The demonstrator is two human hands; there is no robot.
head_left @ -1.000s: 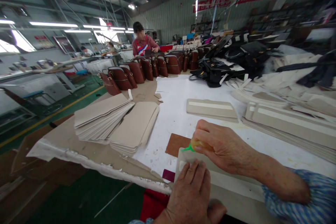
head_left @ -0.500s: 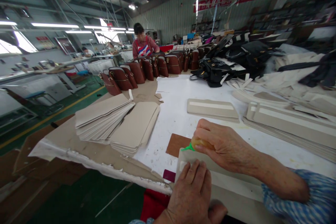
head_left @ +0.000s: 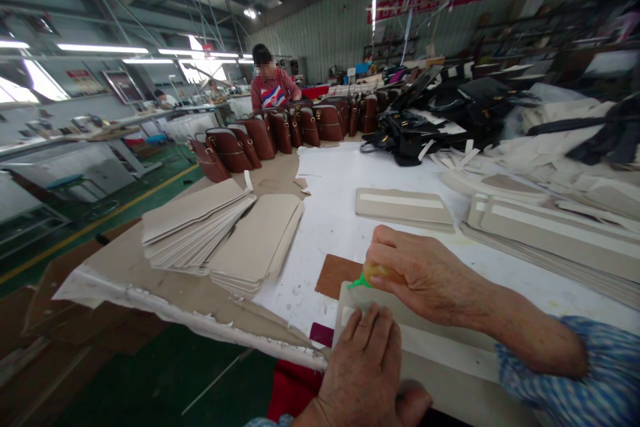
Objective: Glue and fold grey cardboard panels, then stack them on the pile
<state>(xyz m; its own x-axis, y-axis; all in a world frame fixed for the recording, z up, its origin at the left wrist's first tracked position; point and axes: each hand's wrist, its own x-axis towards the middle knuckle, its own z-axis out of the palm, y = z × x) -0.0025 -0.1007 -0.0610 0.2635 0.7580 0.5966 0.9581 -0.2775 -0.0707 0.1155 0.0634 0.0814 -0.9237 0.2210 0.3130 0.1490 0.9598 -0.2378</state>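
My left hand (head_left: 367, 360) lies with its fingers stretched flat on a beige panel (head_left: 450, 363) that has a pale strip along it. In my right hand (head_left: 415, 273) is a yellowish squeeze bottle (head_left: 383, 275), mostly covered by my fingers. Its green nozzle (head_left: 359, 281) points left and meets the panel near its upper left corner. Just beyond that corner a brown rectangular piece (head_left: 336, 275) lies on the white-covered table (head_left: 310, 247). A small dark purple piece (head_left: 321, 334) sits by the panel's left edge.
Fanned beige panels (head_left: 200, 220) and a second beige stack (head_left: 257, 237) lie on the left. More strip-marked panels (head_left: 403, 207) lie ahead, with a larger stack (head_left: 560, 233) at right. Brown bags (head_left: 265, 137) and black bags (head_left: 410, 137) stand farther back, a person (head_left: 273, 83) behind them.
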